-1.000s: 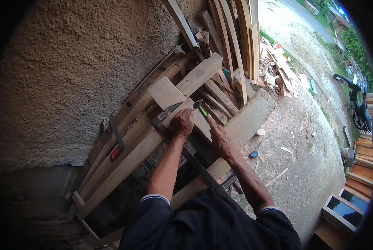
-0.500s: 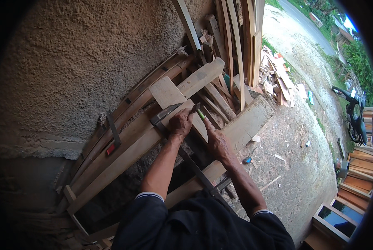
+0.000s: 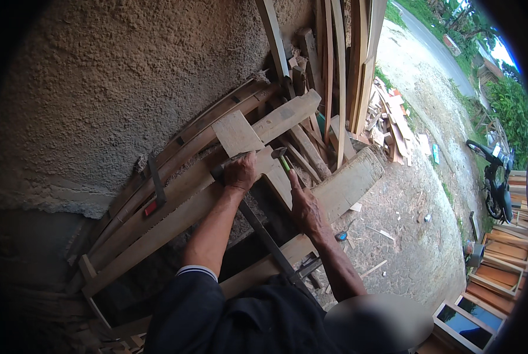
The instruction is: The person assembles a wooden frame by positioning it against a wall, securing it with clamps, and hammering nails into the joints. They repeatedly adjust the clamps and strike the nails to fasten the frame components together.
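Note:
My right hand (image 3: 308, 211) is closed around the green handle of a hammer (image 3: 284, 160), its dark head just above the pale wooden frame (image 3: 175, 217). My left hand (image 3: 240, 171) is a fist resting on the frame's upper corner, beside the dark end of a bar clamp (image 3: 261, 229). What its fingers hold, if anything, is hidden. The clamp's long metal bar lies across the frame toward my body. A flat square wood block (image 3: 238, 133) sits just beyond my left hand, against a thick beam (image 3: 288, 118).
A second clamp with a red end (image 3: 151, 208) stands on the boards by the rough wall (image 3: 122, 88). Long planks (image 3: 364, 71) lean upright ahead. A wide board (image 3: 349, 186) lies at right. Scrap wood (image 3: 393, 121), a small blue object (image 3: 341, 236) and a motorcycle (image 3: 497, 183) are beyond.
My left hand has moved left, away from the hammer head, toward the clamp's end. My right hand and the hammer have shifted only slightly.

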{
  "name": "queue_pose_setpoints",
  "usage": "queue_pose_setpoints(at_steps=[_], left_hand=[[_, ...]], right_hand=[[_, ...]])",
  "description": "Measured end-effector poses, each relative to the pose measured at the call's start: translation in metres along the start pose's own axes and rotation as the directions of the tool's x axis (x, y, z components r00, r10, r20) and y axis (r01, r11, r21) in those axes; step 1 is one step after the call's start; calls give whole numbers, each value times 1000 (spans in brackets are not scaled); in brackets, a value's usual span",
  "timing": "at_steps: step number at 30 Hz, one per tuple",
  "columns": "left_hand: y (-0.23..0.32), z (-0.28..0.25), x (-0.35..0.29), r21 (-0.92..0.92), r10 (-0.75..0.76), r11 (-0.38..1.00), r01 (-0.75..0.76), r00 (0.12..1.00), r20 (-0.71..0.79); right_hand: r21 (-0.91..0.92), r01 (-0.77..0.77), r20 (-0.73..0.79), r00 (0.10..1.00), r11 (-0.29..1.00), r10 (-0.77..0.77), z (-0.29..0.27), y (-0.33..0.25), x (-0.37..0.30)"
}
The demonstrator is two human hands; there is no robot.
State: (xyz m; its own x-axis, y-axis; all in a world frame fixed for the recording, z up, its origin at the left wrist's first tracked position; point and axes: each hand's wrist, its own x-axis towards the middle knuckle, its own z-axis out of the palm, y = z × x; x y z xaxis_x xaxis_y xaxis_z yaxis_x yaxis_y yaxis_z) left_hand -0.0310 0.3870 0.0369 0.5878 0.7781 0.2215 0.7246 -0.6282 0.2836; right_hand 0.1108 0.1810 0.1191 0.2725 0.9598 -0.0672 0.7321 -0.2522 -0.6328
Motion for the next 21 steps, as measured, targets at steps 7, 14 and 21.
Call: queue_pose_setpoints(at_steps=[7, 14, 21], left_hand=[[-2, 8, -4, -12, -13, 1000, 13, 1000, -12], [-4, 8, -3, -17, 9, 1000, -10, 1000, -23], [-2, 6, -3, -38, 1, 999, -3, 998, -61]], right_hand=[[-29, 2, 34, 999, 1000, -1, 2, -5, -3], [-18, 71, -66, 995, 997, -72, 4, 2, 4], [2, 113, -132, 985, 994, -112, 6, 4, 5]])
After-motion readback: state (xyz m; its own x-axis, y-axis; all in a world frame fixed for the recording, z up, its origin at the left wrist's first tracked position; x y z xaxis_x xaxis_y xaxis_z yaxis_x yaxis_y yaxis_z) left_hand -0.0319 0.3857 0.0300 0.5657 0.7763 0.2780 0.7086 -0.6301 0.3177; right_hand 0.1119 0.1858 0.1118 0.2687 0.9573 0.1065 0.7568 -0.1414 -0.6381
